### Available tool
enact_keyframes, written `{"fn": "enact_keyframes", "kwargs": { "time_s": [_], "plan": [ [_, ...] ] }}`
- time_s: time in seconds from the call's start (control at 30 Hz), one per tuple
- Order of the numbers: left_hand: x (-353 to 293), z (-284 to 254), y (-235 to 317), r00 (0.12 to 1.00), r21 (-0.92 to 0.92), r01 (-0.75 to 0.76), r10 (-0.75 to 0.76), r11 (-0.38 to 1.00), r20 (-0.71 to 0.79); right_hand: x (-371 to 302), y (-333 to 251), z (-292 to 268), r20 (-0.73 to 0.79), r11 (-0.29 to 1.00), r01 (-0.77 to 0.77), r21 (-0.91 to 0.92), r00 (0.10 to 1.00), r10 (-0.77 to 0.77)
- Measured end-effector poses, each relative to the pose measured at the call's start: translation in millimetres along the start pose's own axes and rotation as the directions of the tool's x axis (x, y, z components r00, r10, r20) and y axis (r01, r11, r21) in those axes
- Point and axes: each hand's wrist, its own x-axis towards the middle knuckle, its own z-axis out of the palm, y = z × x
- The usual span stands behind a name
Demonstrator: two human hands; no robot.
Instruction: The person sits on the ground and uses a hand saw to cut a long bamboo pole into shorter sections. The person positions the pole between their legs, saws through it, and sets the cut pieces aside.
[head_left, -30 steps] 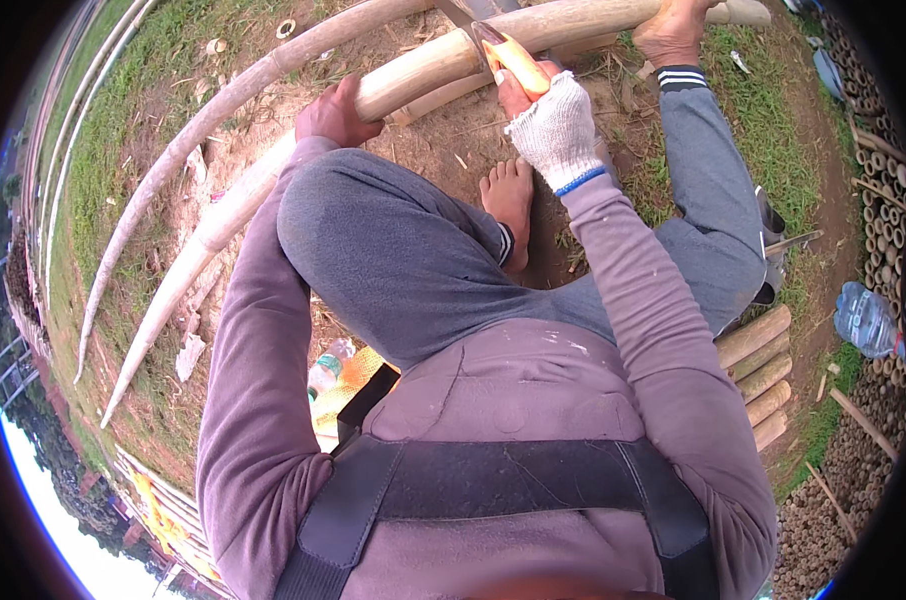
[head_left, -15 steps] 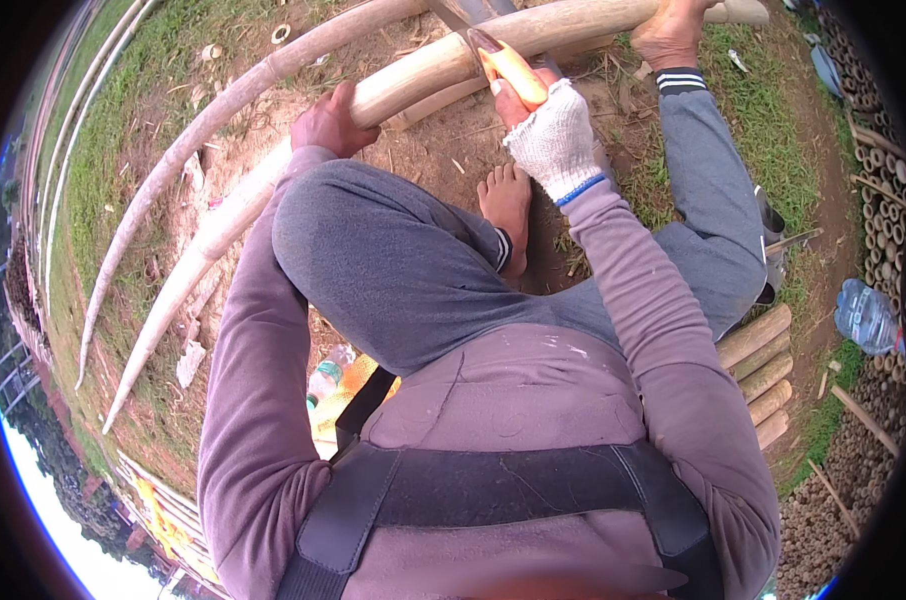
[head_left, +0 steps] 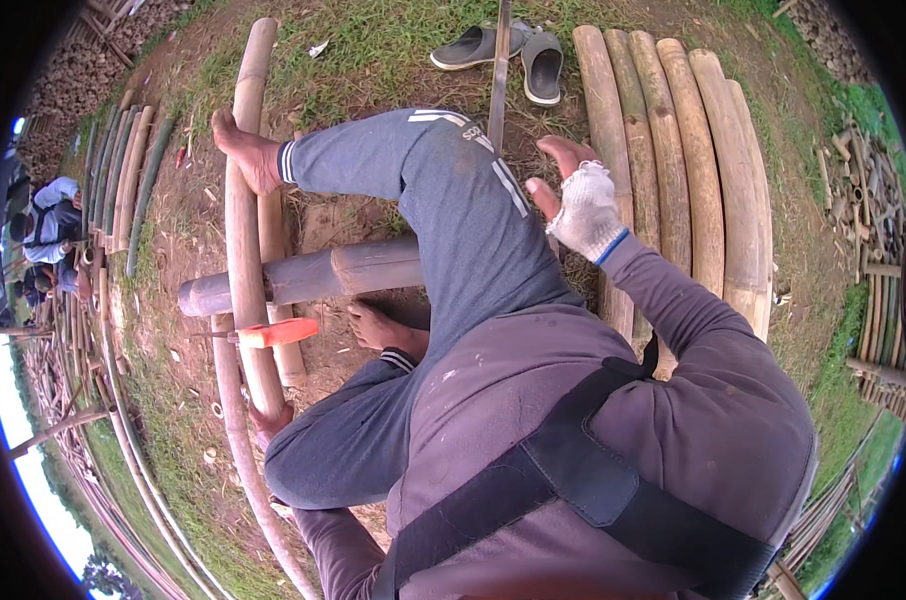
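Posture has changed most: half a second ago we were bent over the long pole with the saw in our fist; now we have swung round toward a row of bamboo poles (head_left: 695, 170) at our right. The worked pole (head_left: 245, 220) lies over a dark bamboo crosspiece (head_left: 373, 268) at our left, one bare foot (head_left: 248, 158) on it. Our left hand (head_left: 274, 420) touches that pole, but the knee hides much of it, so we cannot tell whether it is clamped. Our gloved right hand (head_left: 583, 205), thumb and fingers apart, holds nothing. The orange-handled saw (head_left: 279, 333) rests unheld across the pole; we judge the cutting paused.
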Motion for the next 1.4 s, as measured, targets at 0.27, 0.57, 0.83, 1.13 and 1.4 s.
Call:
{"fn": "enact_keyframes", "kwargs": {
  "time_s": [0.27,0.57,0.83,1.13,1.4],
  "plan": [
    [21.1,-12.8,-36.7,0.995,-0.060,0.008,-0.014,0.998,-0.098,-166.5,147.1,-60.2,0.490,0.768,-0.097,-0.633,0.718,0.495],
    [7.5,-129.9,11.9,0.960,-0.172,-0.216,0.177,0.961,-0.218,-131.5,164.9,15.1,0.365,0.697,-0.365,-0.616,0.652,0.664],
    [-3.1,-161.3,132.2,0.933,-0.153,-0.348,0.326,0.925,-0.151,-111.2,154.2,46.4,0.219,0.511,-0.558,-0.653,0.507,0.834],
    [-13.7,-160.5,149.6,0.996,-0.236,-0.059,0.075,0.970,0.057,-110.5,157.5,56.8,0.241,0.494,-0.478,-0.727,0.495,0.835],
    [-66.0,-161.9,216.7,0.969,-0.351,0.001,0.086,0.936,0.232,78.7,85.7,185.2,0.277,0.845,-0.379,-0.378,0.824,0.494]
  ]
}}
